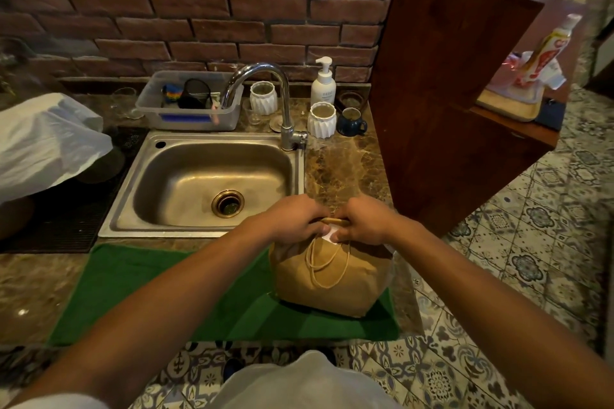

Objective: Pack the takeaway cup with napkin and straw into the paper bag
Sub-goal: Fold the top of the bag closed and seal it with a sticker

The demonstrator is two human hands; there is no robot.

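Observation:
A brown paper bag (327, 279) stands upright on a green towel (186, 302) at the counter's front right. Its string handles hang down the near side. My left hand (295, 221) and my right hand (363, 221) both pinch the bag's top edge, folded shut between them. A small patch of white (330, 233), paper or a sticker, shows between my thumbs at the fold. The cup, napkin and straw are not visible; the bag hides whatever is inside.
A steel sink (206, 183) with a tall faucet (285, 103) lies behind the towel. A plastic tub (189, 103), white ribbed pots (320, 119), a soap pump (323, 83) and a blue mug (352, 121) line the brick wall. A wooden cabinet (448, 93) stands right.

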